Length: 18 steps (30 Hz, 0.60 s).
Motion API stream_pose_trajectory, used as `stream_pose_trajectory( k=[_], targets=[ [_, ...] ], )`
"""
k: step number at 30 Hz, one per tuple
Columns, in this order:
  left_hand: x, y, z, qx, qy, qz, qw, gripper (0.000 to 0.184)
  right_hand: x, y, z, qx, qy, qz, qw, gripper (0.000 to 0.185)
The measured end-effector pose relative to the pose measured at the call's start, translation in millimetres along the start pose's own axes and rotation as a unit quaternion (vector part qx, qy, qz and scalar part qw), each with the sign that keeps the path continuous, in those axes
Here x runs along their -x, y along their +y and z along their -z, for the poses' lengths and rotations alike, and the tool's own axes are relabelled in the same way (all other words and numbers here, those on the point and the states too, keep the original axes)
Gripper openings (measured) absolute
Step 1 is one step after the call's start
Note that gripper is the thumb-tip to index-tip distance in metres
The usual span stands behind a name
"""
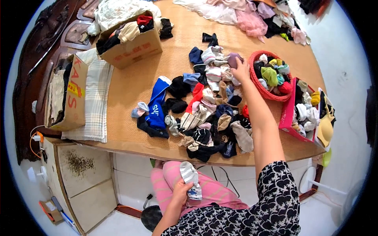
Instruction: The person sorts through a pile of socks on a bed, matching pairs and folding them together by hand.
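Observation:
My left hand [180, 191] is closed around a white sock [189, 174] with dark and blue print, held above my pink-clad lap. Stretched far over the table, my right hand [241, 70] has its thumb and fingers about a purple sock [234, 60] at the upper right of a loose sock pile. Below and left of that hand lie white socks [214, 56], a blue lettered sock [158, 104], a red sock [195, 97] and several dark ones. Just right of my right wrist is a red woven basket [254, 78] holding rolled socks.
A pink box [288, 114] of socks stands at the table's right edge, with a yellow bra [325, 128] beside it. Two cardboard boxes [136, 53] of clothing are at the left, near a folded checked cloth [94, 98]. Clothes [252, 21] are heaped at the far edge.

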State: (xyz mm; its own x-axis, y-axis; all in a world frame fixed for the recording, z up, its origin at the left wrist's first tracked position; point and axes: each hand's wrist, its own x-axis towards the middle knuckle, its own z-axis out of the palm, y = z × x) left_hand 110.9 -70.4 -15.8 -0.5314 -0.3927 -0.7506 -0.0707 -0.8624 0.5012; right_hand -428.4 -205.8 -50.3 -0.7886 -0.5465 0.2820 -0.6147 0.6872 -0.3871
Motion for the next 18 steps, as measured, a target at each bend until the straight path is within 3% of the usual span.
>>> stream_pose_trajectory(
  k=[1, 3, 4, 6, 7, 10, 12, 14, 16, 18],
  targets=[
    [-0.2, -0.2, -0.5, 0.004, 0.001, 0.0, 1.0, 0.032, -5.3, 5.0, -6.7, 0.0, -0.003, 0.003, 1.0, 0.055],
    [-0.7, -1.7, -1.1, 0.013, 0.003, 0.0, 1.0, 0.031, -9.8, 7.1, -11.5, -0.052, -0.15, 0.024, 0.987, 0.056],
    [-0.9, -1.4, -0.2, 0.01, -0.004, -0.003, 1.0, 0.031, -8.0, 4.1, -10.7, -0.05, -0.153, 0.026, 0.987, 0.056],
    [-1.0, -1.4, -0.2, 0.008, -0.011, -0.004, 1.0, 0.031, -3.4, -1.0, -8.7, -0.125, -0.346, 0.115, 0.923, 0.054],
    [-0.9, -1.2, -1.1, 0.013, -0.014, -0.008, 1.0, 0.031, -4.9, -5.9, -8.5, -0.146, -0.475, 0.105, 0.861, 0.044],
    [-1.9, -1.9, 1.2, 0.012, -0.015, -0.007, 1.0, 0.032, 42.0, -13.7, 15.5, -0.288, -0.293, 0.188, 0.892, 0.033],
    [-2.5, -3.9, 2.4, 0.009, -0.013, -0.001, 1.0, 0.032, 66.4, -9.5, 29.1, -0.246, -0.042, 0.183, 0.951, 0.026],
    [-2.6, -4.1, 1.9, 0.013, -0.02, -0.011, 1.0, 0.033, 97.0, -2.3, 44.1, -0.124, -0.043, 0.067, 0.989, 0.022],
    [-3.9, -7.1, 2.5, -0.001, -0.003, -0.022, 1.0, 0.033, 130.5, 10.7, 51.1, -0.07, -0.127, 0.04, 0.989, 0.033],
    [-3.1, -6.9, 2.0, -0.021, -0.006, -0.024, 0.999, 0.032, 144.0, 21.6, 62.6, -0.06, -0.282, -0.08, 0.954, 0.037]
  ],
)
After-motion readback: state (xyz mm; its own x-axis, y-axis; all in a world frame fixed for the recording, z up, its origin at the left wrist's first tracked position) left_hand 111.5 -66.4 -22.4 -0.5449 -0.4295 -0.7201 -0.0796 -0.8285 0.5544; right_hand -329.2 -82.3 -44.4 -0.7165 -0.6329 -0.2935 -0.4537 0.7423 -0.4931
